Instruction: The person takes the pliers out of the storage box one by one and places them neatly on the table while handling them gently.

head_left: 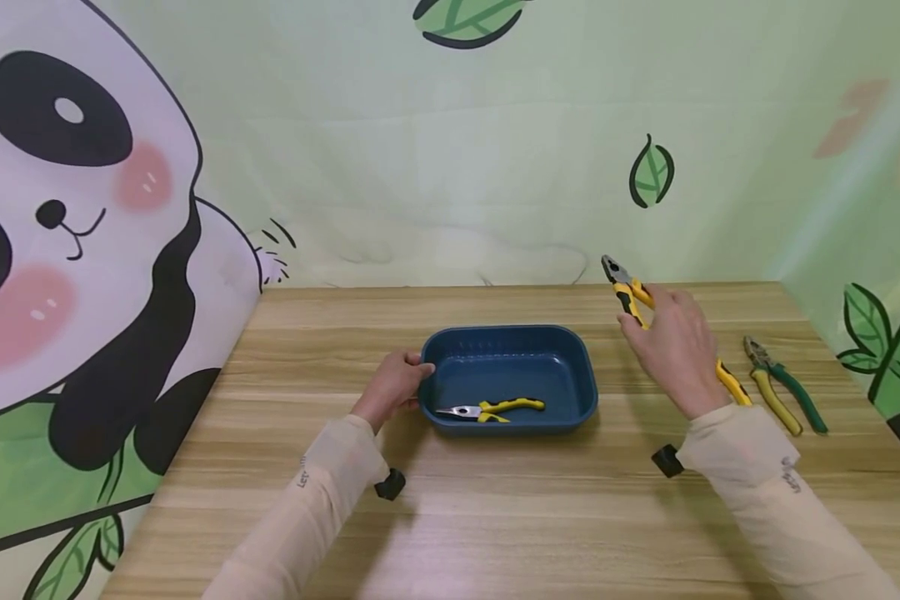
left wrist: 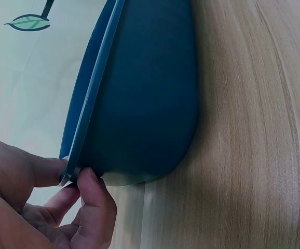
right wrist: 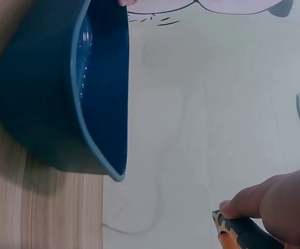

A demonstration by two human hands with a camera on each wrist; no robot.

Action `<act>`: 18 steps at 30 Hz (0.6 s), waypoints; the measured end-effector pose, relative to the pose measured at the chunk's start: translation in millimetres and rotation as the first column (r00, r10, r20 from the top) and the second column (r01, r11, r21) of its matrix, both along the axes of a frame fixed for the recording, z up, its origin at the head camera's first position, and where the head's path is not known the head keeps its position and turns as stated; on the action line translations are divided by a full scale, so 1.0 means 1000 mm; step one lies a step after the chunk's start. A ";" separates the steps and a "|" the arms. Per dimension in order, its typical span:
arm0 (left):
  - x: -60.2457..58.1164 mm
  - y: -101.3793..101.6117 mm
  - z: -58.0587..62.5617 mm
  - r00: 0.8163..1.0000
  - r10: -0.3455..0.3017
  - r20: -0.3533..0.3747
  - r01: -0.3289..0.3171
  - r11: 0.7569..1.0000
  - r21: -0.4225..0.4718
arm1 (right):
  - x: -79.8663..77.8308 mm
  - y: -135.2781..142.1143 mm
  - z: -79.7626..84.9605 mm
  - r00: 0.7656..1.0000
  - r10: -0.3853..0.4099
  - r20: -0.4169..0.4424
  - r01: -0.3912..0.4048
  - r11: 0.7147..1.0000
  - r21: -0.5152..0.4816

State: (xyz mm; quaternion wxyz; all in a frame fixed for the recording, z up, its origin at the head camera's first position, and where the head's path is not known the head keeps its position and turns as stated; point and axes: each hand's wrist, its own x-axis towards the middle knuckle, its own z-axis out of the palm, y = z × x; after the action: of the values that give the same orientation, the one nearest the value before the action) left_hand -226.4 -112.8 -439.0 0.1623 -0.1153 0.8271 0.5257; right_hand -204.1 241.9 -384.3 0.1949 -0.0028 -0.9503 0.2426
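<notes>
My left hand pinches the left rim of a dark blue plastic basin, thumb on the inner side and fingers outside below the rim. In the basin lies a pair of long-nose pliers with yellow and black handles, its tip pointing left. My right hand grips combination pliers with yellow and black handles, raised to the right of the basin, jaws up and to the left. The palm hides part of the handles. In the right wrist view the thumb presses along a dark grip.
Pliers with one green and one yellowish handle lie on the wooden table at the right. Beside my right wrist a yellow handle shows, its rest hidden. A panda-print backdrop stands behind the table.
</notes>
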 end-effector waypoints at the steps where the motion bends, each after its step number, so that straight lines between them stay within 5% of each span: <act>1: 0.000 0.000 0.000 1.000 0.000 0.000 0.000 1.000 -0.001 | 0.000 0.001 0.000 1.000 -0.002 0.002 0.002 1.000 0.001; 18: -0.002 0.000 0.000 1.000 0.004 0.009 -0.004 1.000 0.024 | 0.003 0.025 0.000 0.995 -0.071 0.076 0.070 0.997 0.022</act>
State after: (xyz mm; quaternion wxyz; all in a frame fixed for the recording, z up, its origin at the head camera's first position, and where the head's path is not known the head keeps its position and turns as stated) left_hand -227.9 -112.6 -439.3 0.1663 -0.1174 0.8196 0.5355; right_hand -200.9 266.8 -384.2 0.1667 -0.0439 -0.9587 0.2263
